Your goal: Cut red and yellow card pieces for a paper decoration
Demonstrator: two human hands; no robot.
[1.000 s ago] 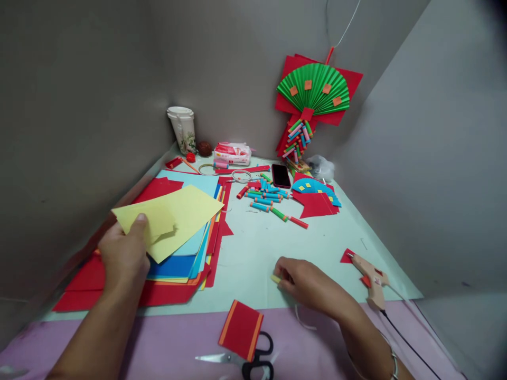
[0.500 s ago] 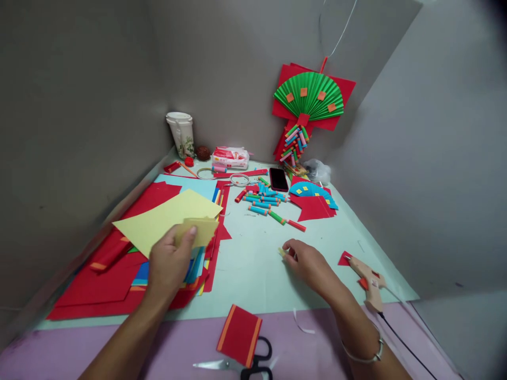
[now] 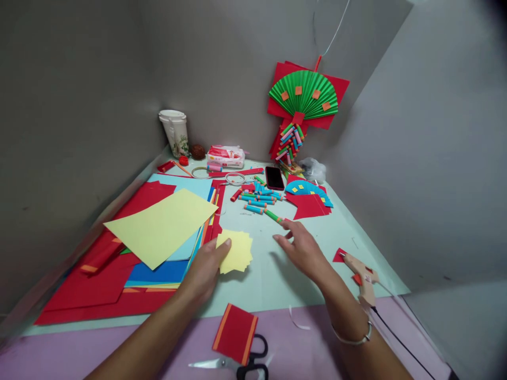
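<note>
My left hand pinches a small stack of pale yellow paper pieces between thumb and fingers, low over the light green mat. My right hand is to its right, fingers stretched out and apart, with nothing visible in them. Its fingertips reach the near end of a green paper roll at the edge of a pile of blue, green and red paper rolls. A large yellow sheet lies on a stack of coloured paper to the left.
Near the front edge lie scissors and a red card with orange borders. There is a glue gun with its cord at right, and a phone, a blue paper fan, a cup and a tissue packet at the back. A green fan decoration hangs on the wall.
My left hand carried the small yellow pieces from the paper stack right to the mat. My right hand moved forward toward the rolls, and the yellow bit it pinched no longer shows.
</note>
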